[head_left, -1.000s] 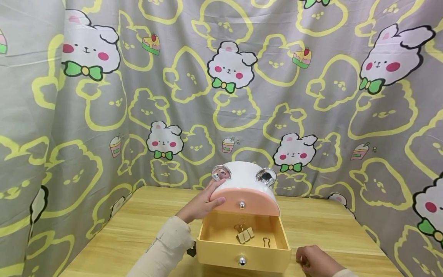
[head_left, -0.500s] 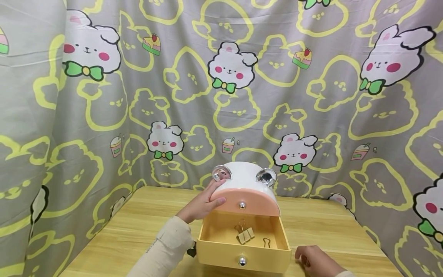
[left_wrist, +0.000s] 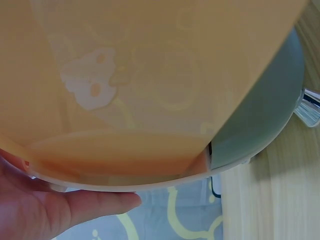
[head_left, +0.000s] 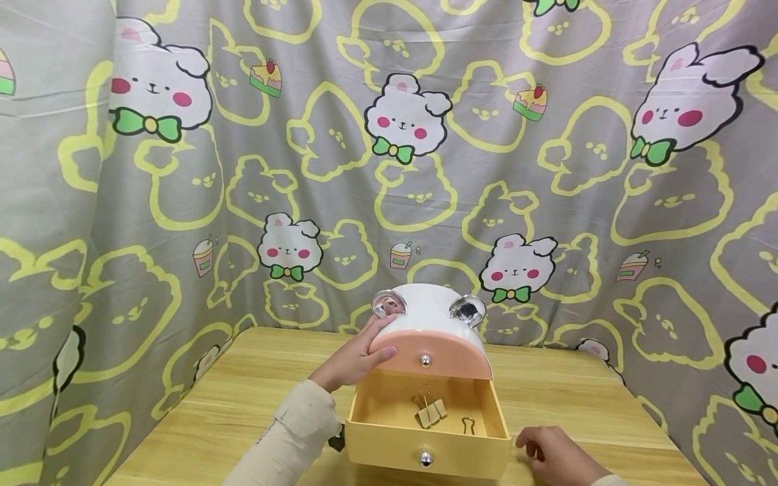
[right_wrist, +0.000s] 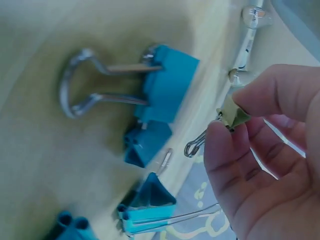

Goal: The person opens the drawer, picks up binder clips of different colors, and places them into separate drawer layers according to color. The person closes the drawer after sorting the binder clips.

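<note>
Olive-yellow binder clip (right_wrist: pixel 231 112), pinched between thumb and fingertips of the right hand (head_left: pixel 556 455), its long axis sloping down and left in the right wrist view. The pulled-out yellow drawer (head_left: pixel 383 447) lies just to that hand's left; the right hand is nearer its front. The left hand (head_left: pixel 357 351) rests, fingers extended, against the white cabinet (head_left: pixel 428 304). Relative to the earlier head frame, the right hand sits slightly closer to the drawer, which is unchanged.
</note>
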Available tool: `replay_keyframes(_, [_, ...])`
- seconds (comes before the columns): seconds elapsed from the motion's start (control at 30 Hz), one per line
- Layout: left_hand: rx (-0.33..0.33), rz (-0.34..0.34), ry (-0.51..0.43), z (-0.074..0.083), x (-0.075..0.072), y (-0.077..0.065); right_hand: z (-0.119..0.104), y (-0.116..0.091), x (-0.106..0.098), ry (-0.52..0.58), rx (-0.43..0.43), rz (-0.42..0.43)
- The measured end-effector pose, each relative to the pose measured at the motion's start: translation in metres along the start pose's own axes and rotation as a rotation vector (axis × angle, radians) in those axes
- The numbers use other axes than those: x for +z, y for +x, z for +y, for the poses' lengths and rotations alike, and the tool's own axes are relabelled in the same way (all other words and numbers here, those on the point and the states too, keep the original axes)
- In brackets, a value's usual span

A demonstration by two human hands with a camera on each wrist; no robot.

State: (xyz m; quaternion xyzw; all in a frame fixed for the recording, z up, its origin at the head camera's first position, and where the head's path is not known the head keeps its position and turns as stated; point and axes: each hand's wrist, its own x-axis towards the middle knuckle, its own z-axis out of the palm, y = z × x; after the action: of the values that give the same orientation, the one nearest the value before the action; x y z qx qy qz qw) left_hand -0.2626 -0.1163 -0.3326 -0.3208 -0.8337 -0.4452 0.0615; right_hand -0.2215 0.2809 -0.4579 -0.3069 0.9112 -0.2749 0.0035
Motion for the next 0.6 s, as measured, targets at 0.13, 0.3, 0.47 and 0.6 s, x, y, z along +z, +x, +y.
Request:
replay_keyframes(0.13, [0.011,-0.011,0.0,0.017,-0.005,-0.005,-0.004,0.001,-0.004,-0.021,0.023,0.039])
replay_keyframes(0.3, [0.02,-0.017,0.003,0.001,-0.002,-0.001,-0.01,0.003,-0.01,-0.069,0.044,0.112])
replay_keyframes(0.47, [0.037,-0.027,0.004,-0.022,0.001,0.007,-0.017,0.005,-0.02,-0.054,0.068,0.141])
replay_keyframes(0.6, [0.047,-0.034,0.018,-0.022,0.0,0.007,-0.023,0.007,-0.028,-0.007,0.096,0.141])
